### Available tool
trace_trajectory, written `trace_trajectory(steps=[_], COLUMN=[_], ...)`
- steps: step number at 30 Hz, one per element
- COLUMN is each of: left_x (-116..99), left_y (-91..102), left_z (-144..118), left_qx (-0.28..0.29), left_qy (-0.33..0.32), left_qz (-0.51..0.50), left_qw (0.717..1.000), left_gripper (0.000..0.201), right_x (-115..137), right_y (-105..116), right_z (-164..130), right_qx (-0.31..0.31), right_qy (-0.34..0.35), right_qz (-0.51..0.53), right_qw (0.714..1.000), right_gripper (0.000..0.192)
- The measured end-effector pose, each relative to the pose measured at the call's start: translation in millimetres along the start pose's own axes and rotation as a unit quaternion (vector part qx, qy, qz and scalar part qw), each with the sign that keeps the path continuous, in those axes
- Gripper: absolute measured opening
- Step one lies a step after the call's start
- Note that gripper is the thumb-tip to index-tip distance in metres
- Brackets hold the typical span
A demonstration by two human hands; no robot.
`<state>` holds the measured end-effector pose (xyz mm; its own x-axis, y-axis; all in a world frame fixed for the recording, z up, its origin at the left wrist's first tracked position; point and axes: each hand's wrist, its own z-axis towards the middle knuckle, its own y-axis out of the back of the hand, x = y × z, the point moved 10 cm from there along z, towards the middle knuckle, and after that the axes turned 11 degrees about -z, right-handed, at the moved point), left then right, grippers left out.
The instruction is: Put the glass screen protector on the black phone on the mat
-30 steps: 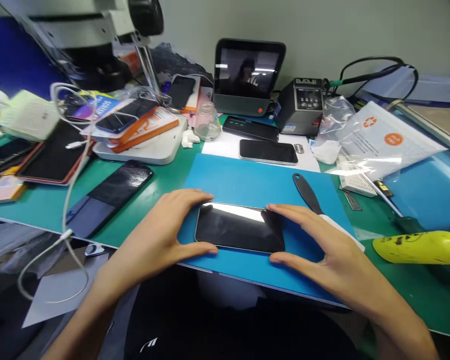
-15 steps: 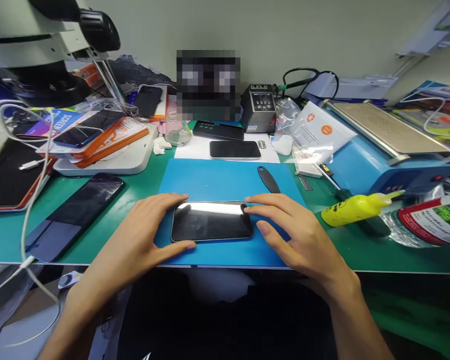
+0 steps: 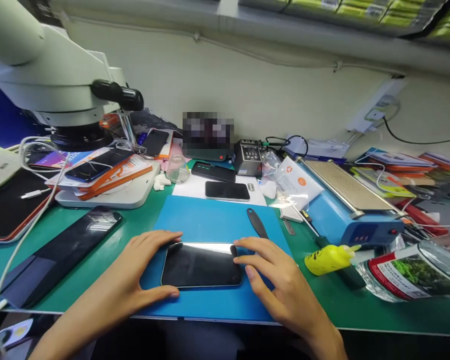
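Phone [image 3: 201, 265] lies flat on a blue mat [image 3: 206, 215] at the lower centre of the frame, with the left hand [image 3: 135, 272] around its left end, thumb and fingers spread wide, and the right hand [image 3: 281, 280] loosely curled, fingertips at its right edge (whether they press, I cannot tell); both hands are open, neither gripping it
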<state>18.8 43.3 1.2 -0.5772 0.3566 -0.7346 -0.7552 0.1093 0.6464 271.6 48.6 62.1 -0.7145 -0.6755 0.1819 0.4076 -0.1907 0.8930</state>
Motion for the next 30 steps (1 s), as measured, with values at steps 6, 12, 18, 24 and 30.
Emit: trace_trajectory(steps=[6,12,18,24,30], left_x=[-1,-3,-2,-3,-2], left_y=[2.6,5.1,3.2,4.7,6.7], left_z=[1,2,2,3,4], left_qx=[0.023,0.041,0.031,0.018,0.012], left_qy=[0.022,0.039,0.028,0.011,0.027], left_qz=[-0.044,-0.096,-0.111,-0.096,-0.098], left_qw=[0.999,0.994,0.993,0.995,0.995], left_gripper=[0.083,0.087,0.091,0.091,0.096], right_x=[12,37,79,111,79], right_y=[-1,-9,-26,-41,-34], right_z=[0,11,46,70,50], right_qx=[0.019,0.046,0.056,0.069,0.079], right_qy=[0.043,0.068,0.115,0.155,0.116], right_qz=[-0.068,-0.083,-0.041,-0.023,-0.029], right_qw=[0.997,0.993,0.991,0.985,0.99], right_gripper=[0.025,0.028,0.03,0.028,0.04])
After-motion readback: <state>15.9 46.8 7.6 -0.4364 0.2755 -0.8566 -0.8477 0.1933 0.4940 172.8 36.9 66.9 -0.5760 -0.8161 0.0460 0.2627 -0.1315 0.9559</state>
